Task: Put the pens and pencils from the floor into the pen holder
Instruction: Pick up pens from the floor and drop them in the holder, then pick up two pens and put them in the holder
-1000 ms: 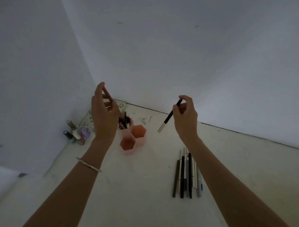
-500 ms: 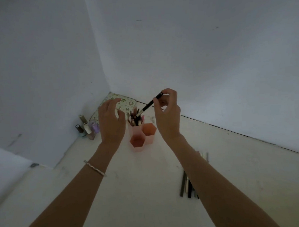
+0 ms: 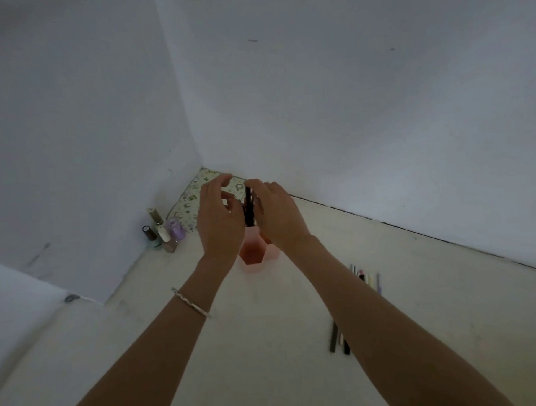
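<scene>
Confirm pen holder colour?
Pink, with hexagonal compartments. The pen holder shows best in the head view, partly hidden behind both hands.

Left hand (image 3: 219,217) and right hand (image 3: 278,214) close together, fingers loosely curled

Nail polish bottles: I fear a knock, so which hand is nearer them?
Left. The left hand hovers just right of the nail polish bottles; the right hand is farther, beyond the pen holder.
</scene>
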